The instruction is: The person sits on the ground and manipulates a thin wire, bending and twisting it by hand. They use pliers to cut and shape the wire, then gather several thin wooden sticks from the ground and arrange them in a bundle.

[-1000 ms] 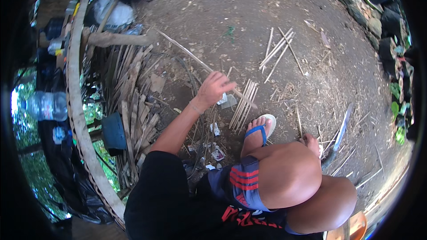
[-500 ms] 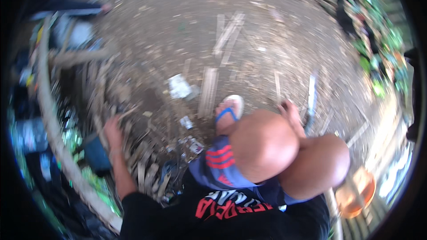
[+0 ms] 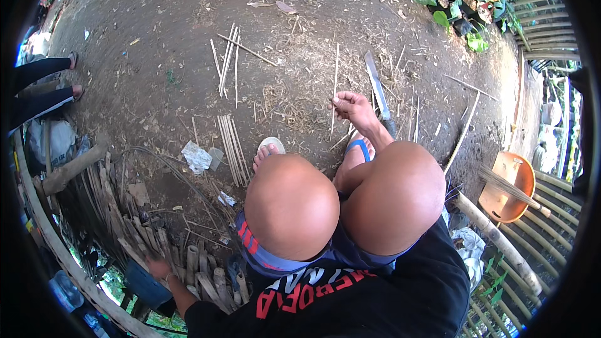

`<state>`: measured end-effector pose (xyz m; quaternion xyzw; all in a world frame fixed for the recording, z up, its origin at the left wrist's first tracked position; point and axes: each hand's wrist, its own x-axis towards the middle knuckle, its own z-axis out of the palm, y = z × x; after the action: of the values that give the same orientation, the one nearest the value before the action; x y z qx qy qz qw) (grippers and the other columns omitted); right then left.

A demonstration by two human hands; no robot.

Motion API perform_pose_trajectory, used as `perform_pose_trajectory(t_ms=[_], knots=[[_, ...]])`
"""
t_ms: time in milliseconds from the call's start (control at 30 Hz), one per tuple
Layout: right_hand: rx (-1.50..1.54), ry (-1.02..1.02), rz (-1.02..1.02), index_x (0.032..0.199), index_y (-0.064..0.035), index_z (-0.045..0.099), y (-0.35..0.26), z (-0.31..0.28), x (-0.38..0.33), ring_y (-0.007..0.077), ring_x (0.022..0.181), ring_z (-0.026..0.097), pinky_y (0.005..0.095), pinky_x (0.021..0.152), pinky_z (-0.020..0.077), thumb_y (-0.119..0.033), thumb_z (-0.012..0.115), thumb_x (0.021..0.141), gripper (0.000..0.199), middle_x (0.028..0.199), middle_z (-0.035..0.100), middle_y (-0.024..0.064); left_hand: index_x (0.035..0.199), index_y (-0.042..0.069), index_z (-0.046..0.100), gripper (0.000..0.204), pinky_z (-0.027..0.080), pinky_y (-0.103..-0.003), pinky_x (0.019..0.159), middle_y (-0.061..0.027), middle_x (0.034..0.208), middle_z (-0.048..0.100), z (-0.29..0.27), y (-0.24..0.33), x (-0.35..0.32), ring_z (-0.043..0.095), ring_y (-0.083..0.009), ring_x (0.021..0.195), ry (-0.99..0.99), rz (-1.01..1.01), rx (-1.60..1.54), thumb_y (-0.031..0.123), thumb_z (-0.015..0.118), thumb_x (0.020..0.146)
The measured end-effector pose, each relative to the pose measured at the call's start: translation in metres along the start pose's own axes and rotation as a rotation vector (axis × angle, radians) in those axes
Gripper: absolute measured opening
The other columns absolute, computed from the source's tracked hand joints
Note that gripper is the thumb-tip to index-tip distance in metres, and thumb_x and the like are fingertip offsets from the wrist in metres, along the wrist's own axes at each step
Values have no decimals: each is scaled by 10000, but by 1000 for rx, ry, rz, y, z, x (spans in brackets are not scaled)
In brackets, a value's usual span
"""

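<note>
My right hand reaches out past my right knee, pinching a thin bamboo stick between thumb and fingertips. The stick points away from me over the shavings. Close by on its right lies a long machete with a dark handle, beside my sandalled foot. My left hand is low on the left, at a heap of split bamboo and wood pieces and against a dark blue bucket. Its fingers are dim and blurred, so I cannot make out whether it grips anything.
Loose thin sticks and a neat row of strips lie on the dirt. An orange basin sits at right on bamboo slats, with a bundle of thin sticks across it. Another person's legs show at far left. Potted plants line the back right.
The view has swung and sharpened. My right hand, earlier low beside my knees, is now further forward with the stick clearly visible. My left hand appears lower, by the wood heap.
</note>
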<state>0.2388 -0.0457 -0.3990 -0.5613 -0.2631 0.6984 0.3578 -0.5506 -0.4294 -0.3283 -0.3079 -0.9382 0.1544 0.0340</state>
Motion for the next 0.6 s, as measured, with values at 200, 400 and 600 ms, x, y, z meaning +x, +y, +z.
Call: perform_pose_trajectory(t_ms=[200,400,600], knots=[[-271,22,4,1221,-5,689,3,16,16,114,793,673,292,715,553,-168,687,1043,241,957,765,63,1229,13,698,373,468,-502,1057,-218,1201,687,-3,211,-10,616,-423,1171,186,608,-573,-10,595,872],[-500,-94,-50,1370,-26,585,30,41,41,133,759,672,314,655,545,-138,693,1022,381,889,740,79,1433,29,579,495,449,-474,1132,-219,1409,588,-7,503,-4,577,-396,1300,-51,725,-820,196,714,988],[-677,-97,-90,1263,-25,653,62,53,42,130,811,674,311,734,563,-119,706,1008,277,923,728,75,1653,-8,240,1042,200,-604,1274,-276,1645,353,-41,733,-1,335,-455,1533,-227,426,-721,614,698,953]])
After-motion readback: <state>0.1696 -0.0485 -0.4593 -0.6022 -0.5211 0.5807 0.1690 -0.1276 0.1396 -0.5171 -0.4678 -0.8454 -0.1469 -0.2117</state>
